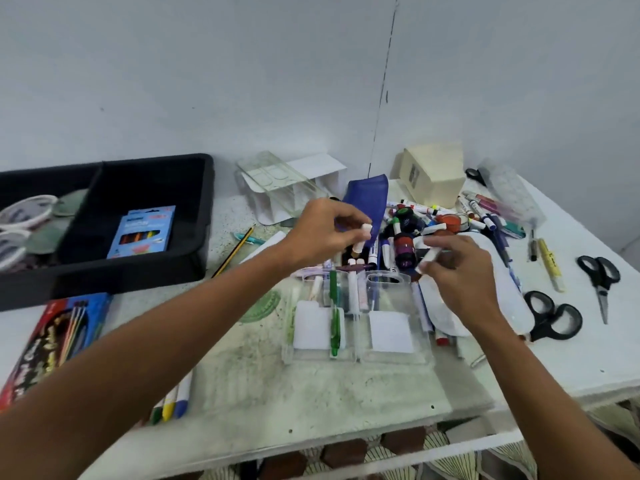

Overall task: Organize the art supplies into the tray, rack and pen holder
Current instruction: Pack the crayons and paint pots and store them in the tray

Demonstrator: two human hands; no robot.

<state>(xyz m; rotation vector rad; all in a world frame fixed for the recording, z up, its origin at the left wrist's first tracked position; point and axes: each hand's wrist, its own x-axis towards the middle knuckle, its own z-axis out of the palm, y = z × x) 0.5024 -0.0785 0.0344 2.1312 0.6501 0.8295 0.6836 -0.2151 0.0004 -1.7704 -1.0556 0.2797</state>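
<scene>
A clear plastic pen holder [356, 317] stands in the middle of the table with several markers and a green pen [335, 332] in its slots. Just above its far edge, my left hand [322, 233] pinches a white-capped marker [363, 235]. To the right, my right hand [457, 268] grips another white marker [429, 258]. Behind both hands lies a heap of loose markers [433, 216] and small paint jars. The black tray [138, 271] sits at the left and holds a blue box of coloured pencils [143, 232].
Two black scissors [554, 317] [601, 278] lie at the right, near a yellow marker [550, 265]. A red box of brushes [52, 344] and some crayons [173, 400] lie front left. A cream box [433, 173], a clear rack [277, 183] and a blue pouch [369, 199] stand at the back.
</scene>
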